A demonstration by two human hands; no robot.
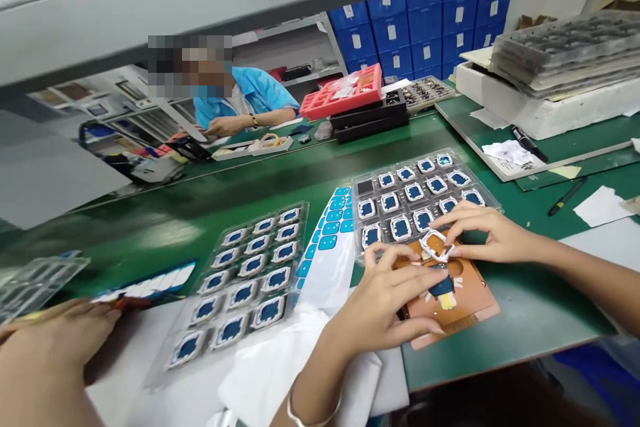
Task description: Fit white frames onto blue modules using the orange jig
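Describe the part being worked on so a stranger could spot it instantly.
On the green workbench, find the orange-brown fixture plate below the right clear tray. The small white square frame sits at its top edge, pinched by both hands; unlike the tray's pieces, it has no blue centre.

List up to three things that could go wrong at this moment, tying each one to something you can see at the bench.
1. The small white frame is pinched only by fingertips of both hands, left hand and right hand; it could slip or bend.
2. The right hand hovers over the filled parts tray; a nudge might unseat seated pieces.
3. The orange fixture plate lies near the table's front edge and could be pushed off.
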